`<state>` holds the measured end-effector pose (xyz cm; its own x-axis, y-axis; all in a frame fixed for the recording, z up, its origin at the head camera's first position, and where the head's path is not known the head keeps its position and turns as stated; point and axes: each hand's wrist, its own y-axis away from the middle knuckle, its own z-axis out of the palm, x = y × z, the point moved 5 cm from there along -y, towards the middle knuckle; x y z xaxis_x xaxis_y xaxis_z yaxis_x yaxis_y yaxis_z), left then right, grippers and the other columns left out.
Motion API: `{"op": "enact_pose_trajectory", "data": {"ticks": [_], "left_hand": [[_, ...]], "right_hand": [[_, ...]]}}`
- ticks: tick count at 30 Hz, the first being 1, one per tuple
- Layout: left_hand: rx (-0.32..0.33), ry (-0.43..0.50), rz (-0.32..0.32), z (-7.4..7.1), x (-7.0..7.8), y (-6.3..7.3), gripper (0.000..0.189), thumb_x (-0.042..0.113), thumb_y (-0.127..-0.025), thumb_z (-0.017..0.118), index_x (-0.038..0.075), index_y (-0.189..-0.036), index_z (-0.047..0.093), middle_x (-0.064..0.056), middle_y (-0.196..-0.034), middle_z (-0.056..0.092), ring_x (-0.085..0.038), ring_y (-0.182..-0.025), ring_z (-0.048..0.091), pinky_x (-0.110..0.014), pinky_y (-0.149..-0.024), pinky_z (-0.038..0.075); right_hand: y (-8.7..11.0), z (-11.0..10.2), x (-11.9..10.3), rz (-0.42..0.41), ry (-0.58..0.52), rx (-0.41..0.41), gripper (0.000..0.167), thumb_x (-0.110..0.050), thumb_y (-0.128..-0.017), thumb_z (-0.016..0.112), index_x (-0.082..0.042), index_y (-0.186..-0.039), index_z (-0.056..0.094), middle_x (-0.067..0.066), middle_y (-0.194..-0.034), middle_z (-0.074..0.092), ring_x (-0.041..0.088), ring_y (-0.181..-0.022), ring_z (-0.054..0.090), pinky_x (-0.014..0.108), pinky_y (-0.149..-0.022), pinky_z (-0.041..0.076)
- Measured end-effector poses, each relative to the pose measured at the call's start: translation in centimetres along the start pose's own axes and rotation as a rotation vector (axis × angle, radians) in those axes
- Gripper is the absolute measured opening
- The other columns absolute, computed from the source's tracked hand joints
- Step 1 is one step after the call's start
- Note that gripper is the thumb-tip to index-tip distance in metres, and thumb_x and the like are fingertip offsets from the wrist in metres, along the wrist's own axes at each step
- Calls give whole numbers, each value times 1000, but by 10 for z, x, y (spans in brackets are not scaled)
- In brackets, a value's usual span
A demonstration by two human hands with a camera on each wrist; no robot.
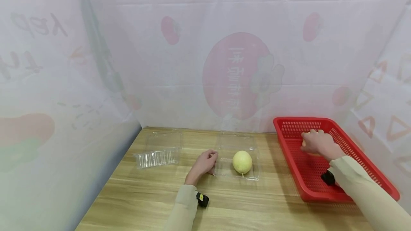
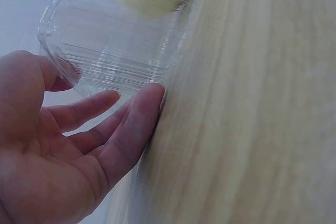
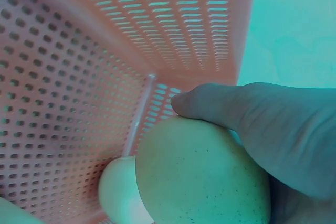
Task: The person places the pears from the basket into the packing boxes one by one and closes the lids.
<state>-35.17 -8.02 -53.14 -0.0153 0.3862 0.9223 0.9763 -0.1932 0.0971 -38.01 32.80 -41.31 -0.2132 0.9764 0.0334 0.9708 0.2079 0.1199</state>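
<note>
In the head view, my left hand (image 1: 203, 163) is at the left edge of a clear plastic container (image 1: 221, 170) with its lid raised. The left wrist view shows the thumb at the container's rim and the fingertips low against its ribbed side. A round, pale yellow pear (image 1: 242, 162) sits in this container, stem toward me. My right hand (image 1: 318, 143) reaches into a red perforated basket (image 1: 290, 167). There it grips a speckled pear (image 3: 202, 174), thumb over the top; its other fingers are mostly hidden. Another pear (image 3: 119, 190) lies behind that one.
A second clear plastic container (image 1: 157, 158), lid up, stands at the table's back left. The wood-grain table (image 1: 144, 195) meets printed white sheets (image 1: 179, 92) at the back and sides. The basket stands along the right side.
</note>
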Motion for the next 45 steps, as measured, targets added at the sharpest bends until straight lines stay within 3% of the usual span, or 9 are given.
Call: {"op": "enact_pose_trajectory", "data": {"ticks": [5,11,14,21,34,39,45], "left_hand": [[-5,8,11,0,1,0,44,34,-103,46,3,-133,55,-16,-90,64,-11,-47,52,-32,-50,55],[-2,-3,7,0,1,-2,43,33,-103,45,4,-133,55,-15,-91,65,-11,-47,52,-31,-50,54],[-5,2,7,0,1,-2,43,33,-103,45,3,-133,55,-16,-91,64,-11,-47,52,-32,-50,55],[0,2,3,-1,-2,-3,43,34,-103,46,3,-132,56,-15,-92,64,-12,-48,53,-31,-49,55],[1,-1,-5,-1,-1,-2,43,34,-103,46,4,-133,55,-15,-93,64,-11,-48,53,-31,-49,55],[-3,-1,-6,0,-1,-4,44,34,-103,46,3,-133,55,-15,-94,64,-12,-49,55,-31,-49,55],[3,10,-7,-1,0,-4,44,33,-103,46,3,-133,55,-15,-95,64,-13,-51,55,-30,-49,55]], "right_hand": [[2,-12,-5,-7,14,32,50,-32,-83,71,-3,-122,61,31,-118,57,54,-101,51,60,-64,50],[4,-25,-16,-29,46,72,60,-35,-84,71,0,-131,57,33,-123,56,54,-105,51,65,-71,51],[6,-32,-24,-31,61,84,61,-36,-84,71,0,-131,57,33,-125,56,53,-106,51,67,-73,51],[8,-46,-43,-56,56,122,54,-40,-84,70,-5,-125,61,27,-115,60,41,-92,53,55,-59,51],[15,-56,-81,-97,10,174,57,-41,-85,69,-6,-129,60,23,-120,60,38,-98,53,53,-66,55],[17,-58,-91,-107,-33,186,50,-42,-85,69,-8,-120,62,18,-110,61,31,-88,50,37,-54,47],[17,-62,-109,-131,-70,215,47,-42,-86,68,-11,-120,62,16,-107,60,29,-85,50,33,-51,41]]}}
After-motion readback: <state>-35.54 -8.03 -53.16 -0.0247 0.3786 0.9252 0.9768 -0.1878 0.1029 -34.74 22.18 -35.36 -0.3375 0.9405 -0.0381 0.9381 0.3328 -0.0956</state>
